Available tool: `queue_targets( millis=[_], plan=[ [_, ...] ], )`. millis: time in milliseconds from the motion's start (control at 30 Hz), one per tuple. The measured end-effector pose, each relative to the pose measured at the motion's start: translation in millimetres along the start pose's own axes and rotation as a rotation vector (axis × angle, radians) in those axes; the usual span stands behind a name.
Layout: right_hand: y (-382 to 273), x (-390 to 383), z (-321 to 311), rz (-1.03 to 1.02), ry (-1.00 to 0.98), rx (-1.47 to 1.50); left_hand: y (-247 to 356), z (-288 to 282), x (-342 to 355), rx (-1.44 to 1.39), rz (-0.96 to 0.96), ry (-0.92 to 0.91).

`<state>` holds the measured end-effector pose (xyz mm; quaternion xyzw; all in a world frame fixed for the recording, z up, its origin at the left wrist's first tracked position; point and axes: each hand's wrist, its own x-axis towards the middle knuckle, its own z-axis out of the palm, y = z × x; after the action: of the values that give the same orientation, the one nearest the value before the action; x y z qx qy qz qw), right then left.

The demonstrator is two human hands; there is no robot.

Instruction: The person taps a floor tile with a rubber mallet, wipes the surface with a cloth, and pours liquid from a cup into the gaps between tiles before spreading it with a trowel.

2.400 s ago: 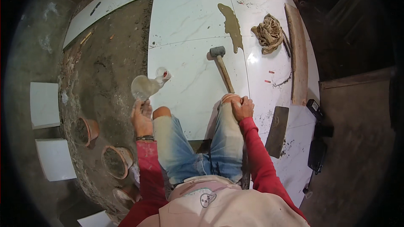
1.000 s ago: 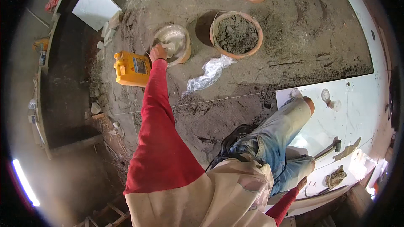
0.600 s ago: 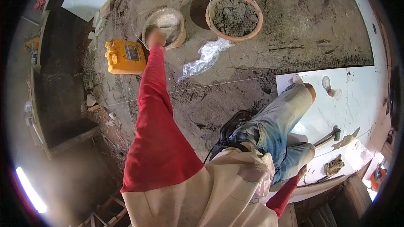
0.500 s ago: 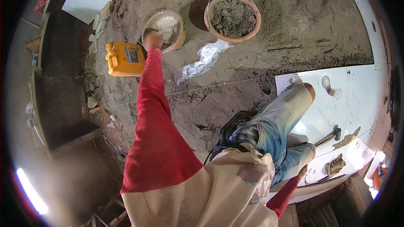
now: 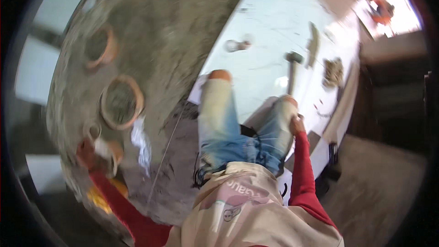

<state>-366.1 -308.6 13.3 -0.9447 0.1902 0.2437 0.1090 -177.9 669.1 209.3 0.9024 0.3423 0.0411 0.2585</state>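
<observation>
My left hand reaches out to the far left, beside a pale bucket. It is smeared by motion, but a small round-mouthed cup shows right at its fingers and appears held. A yellow jerrycan lies under my left forearm. My right hand is at my right knee, its fingers blurred and partly hidden. Near that knee, a mallet with a dark head lies on the large white tile.
Beyond the pale bucket stand a clay-coloured bucket of grey mortar and another bucket. Crumpled clear plastic lies nearby. A string crosses the grey bed. The tile also bears a bundled cloth and a small round object.
My view has swung to the right, so the buckets now appear farther left. My left hand has come out of the pale bucket, with the small cup at it. My right hand stays by the knee.
</observation>
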Motion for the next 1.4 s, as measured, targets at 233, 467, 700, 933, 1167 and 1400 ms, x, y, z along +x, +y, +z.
queue_targets(
  millis=[233, 467, 700, 933, 1167, 1400],
  plan=[
    [-159.8, -37.2, -32.8, 0.475, 0.312, 0.439, 291.6, 38.3, -10.8, -0.51, 0.227, -0.427],
    [-205.0, -55.3, -107.0, 0.635, 0.19, 0.708, 545.1, 240.4, -98.7, -0.33, 0.628, -0.818],
    [-194.3, -44.2, -106.7, 0.586, 0.218, 0.78, 731.7, 481.1, -202.8, -0.177, 1.023, -0.871],
    [-180.1, -42.5, -102.4, 0.556, 0.249, 0.842, 830.9, 611.5, -315.9, 0.103, 1.305, -0.498],
    [-172.6, -44.0, -105.4, 0.567, 0.169, 0.903, 867.1, 672.4, -362.8, 0.167, 1.439, -0.341],
    [-167.5, -42.1, -100.4, 0.563, 0.134, 0.917, 868.5, 702.5, -373.0, 0.135, 1.587, -0.256]
  ],
)
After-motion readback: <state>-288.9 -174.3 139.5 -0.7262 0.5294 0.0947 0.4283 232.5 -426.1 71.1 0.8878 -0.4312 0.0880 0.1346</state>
